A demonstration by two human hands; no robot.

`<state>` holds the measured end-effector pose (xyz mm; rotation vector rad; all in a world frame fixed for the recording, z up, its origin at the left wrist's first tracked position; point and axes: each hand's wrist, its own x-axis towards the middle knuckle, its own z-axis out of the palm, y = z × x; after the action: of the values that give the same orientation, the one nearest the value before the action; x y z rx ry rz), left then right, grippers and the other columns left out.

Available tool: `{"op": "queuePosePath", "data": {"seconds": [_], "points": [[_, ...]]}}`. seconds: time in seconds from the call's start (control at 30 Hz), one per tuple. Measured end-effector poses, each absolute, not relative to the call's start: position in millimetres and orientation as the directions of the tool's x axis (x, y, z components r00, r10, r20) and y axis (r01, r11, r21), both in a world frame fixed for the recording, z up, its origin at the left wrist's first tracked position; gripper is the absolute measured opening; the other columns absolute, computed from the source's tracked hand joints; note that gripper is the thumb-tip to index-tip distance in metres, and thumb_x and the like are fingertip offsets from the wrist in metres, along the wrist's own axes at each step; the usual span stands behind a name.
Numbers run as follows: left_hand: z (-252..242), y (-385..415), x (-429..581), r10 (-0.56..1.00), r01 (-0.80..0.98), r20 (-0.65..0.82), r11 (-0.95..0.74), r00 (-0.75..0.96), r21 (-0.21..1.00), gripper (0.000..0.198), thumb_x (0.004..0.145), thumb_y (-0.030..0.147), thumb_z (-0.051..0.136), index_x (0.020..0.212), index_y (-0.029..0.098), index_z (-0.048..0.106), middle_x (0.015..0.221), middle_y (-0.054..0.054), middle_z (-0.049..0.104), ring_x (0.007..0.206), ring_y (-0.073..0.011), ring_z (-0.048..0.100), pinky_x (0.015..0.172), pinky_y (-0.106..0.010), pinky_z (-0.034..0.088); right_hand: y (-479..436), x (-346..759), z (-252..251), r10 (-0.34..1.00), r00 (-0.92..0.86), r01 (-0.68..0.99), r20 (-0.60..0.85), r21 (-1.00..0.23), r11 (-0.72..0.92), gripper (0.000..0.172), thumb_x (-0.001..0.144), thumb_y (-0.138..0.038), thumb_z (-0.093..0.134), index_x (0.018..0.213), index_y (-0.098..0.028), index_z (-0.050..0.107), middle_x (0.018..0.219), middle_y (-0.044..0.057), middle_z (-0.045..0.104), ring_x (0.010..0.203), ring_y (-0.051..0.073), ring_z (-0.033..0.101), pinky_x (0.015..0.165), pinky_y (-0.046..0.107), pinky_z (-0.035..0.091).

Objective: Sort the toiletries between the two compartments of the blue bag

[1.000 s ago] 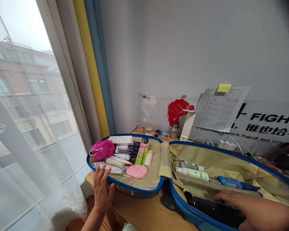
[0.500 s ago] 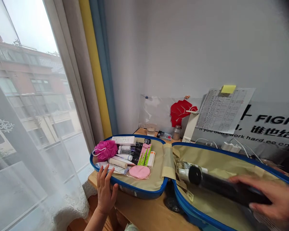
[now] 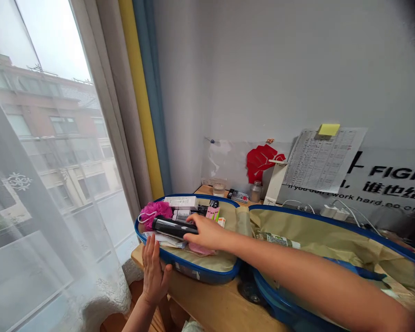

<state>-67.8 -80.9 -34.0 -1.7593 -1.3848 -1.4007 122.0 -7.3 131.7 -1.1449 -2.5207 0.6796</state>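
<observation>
Reaching across the open case (image 3: 207, 274), the right hand (image 3: 207, 232) clenched a black tube (image 3: 171, 226) lying over the toiletries in the left half, just beside a pink puff (image 3: 154, 210). The left hand (image 3: 154, 272) lay flat, fingers released, against the case's front rim on the worktop (image 3: 214, 306).

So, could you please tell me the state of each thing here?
Suitcase: open, lying flat.
Black cylinder: held by right hand, over the toiletries.
Left hand: flat against the suitcase rim.
Curtain: drawn aside.
Green-labelled bottle: lying down.
</observation>
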Motion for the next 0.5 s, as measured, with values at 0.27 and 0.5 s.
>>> {"op": "queuePosePath", "data": {"seconds": [0.27, 0.5], "points": [[3.1, -68.9, -85.4, 0.381, 0.955, 0.924, -0.286, 0.032, 0.085, 0.057, 0.102, 0.043, 0.030, 0.155, 0.023, 0.027, 0.162, -0.013, 0.029, 0.153, -0.0306, 0.017, 0.121, -0.056, 0.015, -13.7, 82.6, 112.6, 0.673, -0.735, 0.527, 0.088, -0.550, 0.648, 0.057, 0.078, -0.030, 0.065, 0.131, -0.015, 0.054, 0.130, 0.015, 0.060, 0.121, 0.027, 0.057, 0.103, 0.044, 0.042], [27.7, -58.9, -93.3, 0.504, 0.929, 0.833, -0.369, 0.227, -0.029, 0.066, 0.097, 0.062, 0.023, 0.142, 0.022, 0.052, 0.143, -0.011, 0.056, 0.143, -0.0309, 0.038, 0.121, -0.050, 0.014, -18.1, 92.8, 107.3, 0.678, -0.734, 0.520, 0.044, -0.606, 0.602, 0.096, 0.070, -0.033, 0.071, 0.153, -0.012, 0.028, 0.133, 0.017, 0.061, 0.121, 0.032, 0.058, 0.100, 0.043, 0.045]]}}
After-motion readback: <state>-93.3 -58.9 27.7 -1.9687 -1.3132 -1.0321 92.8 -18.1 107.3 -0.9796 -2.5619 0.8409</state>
